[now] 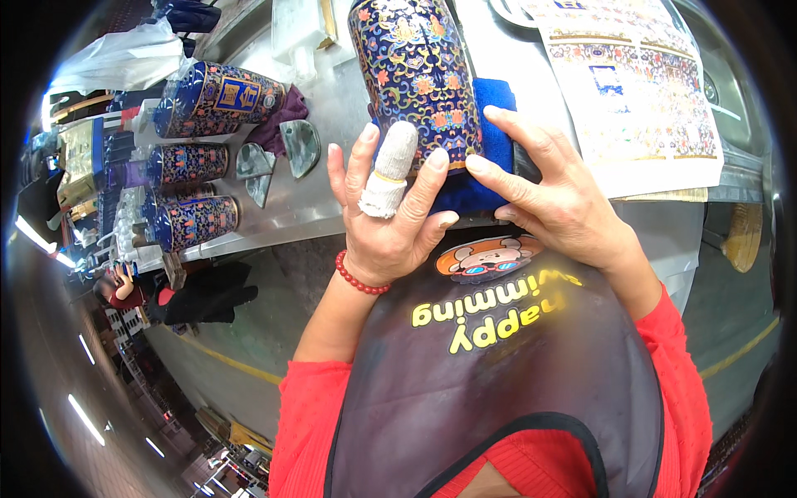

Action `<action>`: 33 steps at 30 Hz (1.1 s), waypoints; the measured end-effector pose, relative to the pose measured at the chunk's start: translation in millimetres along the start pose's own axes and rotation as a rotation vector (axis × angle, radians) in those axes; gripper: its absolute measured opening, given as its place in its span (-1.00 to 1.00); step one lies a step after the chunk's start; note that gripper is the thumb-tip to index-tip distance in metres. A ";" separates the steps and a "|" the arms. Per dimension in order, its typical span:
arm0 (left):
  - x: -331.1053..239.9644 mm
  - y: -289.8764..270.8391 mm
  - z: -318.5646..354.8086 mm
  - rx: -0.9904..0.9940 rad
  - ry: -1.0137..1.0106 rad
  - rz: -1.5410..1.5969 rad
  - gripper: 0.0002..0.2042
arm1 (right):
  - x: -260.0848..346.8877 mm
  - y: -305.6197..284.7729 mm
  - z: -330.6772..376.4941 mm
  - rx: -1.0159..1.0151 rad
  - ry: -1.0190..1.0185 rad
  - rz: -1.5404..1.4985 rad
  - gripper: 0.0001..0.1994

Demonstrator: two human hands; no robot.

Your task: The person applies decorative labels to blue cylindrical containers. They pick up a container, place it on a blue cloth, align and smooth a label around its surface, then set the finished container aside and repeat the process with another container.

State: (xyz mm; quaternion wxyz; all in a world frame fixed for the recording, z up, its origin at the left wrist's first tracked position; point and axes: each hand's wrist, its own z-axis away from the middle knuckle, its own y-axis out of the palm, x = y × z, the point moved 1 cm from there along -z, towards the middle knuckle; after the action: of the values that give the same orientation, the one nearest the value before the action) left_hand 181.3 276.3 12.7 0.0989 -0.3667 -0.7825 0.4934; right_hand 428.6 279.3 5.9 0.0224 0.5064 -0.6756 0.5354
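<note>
Left hand: your left hand (386, 220), one finger bandaged, presses open-fingered on the blue patterned vase (415, 70) at 12 o'clock.
Right hand: your right hand (548, 195) lies flat, grasping nothing, touching vase and blue cloth (496, 133).

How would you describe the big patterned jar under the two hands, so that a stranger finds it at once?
On the grey metal worktop, look at the blue cloth just before the person. The dark blue cylindrical jar with coloured flower pattern lies there, touched by the left hand and right hand. It is bigger than the similar jars at the left.
</note>
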 end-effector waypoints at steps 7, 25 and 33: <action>1.5 -6.9 0.7 0.020 0.092 -0.058 -0.53 | 0.6 -0.5 1.2 0.003 0.024 -0.019 -0.18; -0.9 -6.1 -3.3 -0.001 0.022 0.008 -0.60 | -5.0 3.4 0.9 -0.038 -0.020 0.028 -0.29; 0.9 -10.5 -4.3 0.014 0.051 0.037 -0.58 | -8.1 3.4 2.9 -0.046 0.023 -0.020 -0.23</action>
State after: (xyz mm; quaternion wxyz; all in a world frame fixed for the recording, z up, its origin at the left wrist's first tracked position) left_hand 177.9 277.4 23.4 0.1123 -0.3928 -0.7693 0.4911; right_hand 431.6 282.2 -2.4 0.0471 0.5063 -0.6823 0.5253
